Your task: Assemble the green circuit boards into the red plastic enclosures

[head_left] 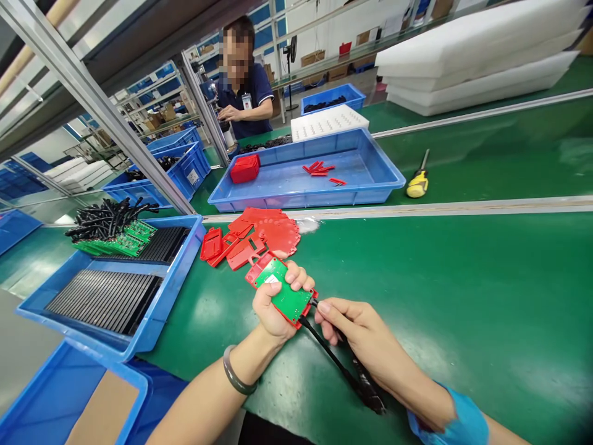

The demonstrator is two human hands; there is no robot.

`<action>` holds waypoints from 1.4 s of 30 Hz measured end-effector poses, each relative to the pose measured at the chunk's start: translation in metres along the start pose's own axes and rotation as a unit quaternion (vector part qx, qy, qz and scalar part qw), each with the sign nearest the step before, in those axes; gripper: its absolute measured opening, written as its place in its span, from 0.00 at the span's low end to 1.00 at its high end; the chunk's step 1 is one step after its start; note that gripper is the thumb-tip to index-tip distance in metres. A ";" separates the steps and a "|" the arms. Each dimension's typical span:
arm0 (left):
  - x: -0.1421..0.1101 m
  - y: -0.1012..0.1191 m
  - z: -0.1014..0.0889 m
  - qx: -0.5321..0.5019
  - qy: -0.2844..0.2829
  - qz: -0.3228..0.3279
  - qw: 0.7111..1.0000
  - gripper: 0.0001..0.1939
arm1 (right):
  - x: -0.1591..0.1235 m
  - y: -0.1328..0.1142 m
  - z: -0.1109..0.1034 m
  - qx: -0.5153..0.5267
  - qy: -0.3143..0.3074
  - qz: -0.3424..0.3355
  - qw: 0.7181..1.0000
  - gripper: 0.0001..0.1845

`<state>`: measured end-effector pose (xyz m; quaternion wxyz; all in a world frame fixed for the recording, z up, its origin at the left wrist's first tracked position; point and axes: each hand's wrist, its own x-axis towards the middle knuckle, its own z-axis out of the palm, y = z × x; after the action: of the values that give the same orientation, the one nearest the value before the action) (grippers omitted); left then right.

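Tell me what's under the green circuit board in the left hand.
A red piece shows past the edges of the green circuit board. The board covers its middle, and the left hand hides parts of the sides.

The glossy green desk [472, 278] shows pale patches of reflected light. Slanting aluminium posts [104, 110] rise at the desk's left side, below a dark overhead shelf [152, 43]. Beyond the desk, a black pedestal fan [291, 52] stands on a grey floor [295, 99] before a white wall [303, 31]; storage racks with cardboard boxes [169, 111] stand behind the desk's left part.
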<state>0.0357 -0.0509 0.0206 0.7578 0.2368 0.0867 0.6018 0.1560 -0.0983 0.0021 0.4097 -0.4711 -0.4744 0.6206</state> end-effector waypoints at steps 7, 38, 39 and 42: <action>0.003 0.004 0.001 -0.038 0.051 -0.018 0.998 0.19 | 0.001 0.005 0.013 0.254 -0.047 0.101 0.961 0.24; 0.002 0.005 -0.003 0.131 -0.086 -0.107 0.982 0.25 | 0.006 0.000 -0.001 0.067 -0.019 -0.053 0.996 0.20; 0.003 0.005 -0.003 0.150 -0.057 -0.123 0.979 0.25 | 0.007 0.001 -0.003 0.057 -0.006 -0.055 0.997 0.19; 0.006 0.006 -0.004 0.278 0.040 -0.165 0.945 0.21 | 0.010 0.002 -0.011 0.020 0.058 -0.070 0.996 0.20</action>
<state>0.0297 -0.0434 0.0206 0.7463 0.3960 0.3190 0.4294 0.1641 -0.0875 -0.0029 0.4882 -0.4635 -0.4689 0.5718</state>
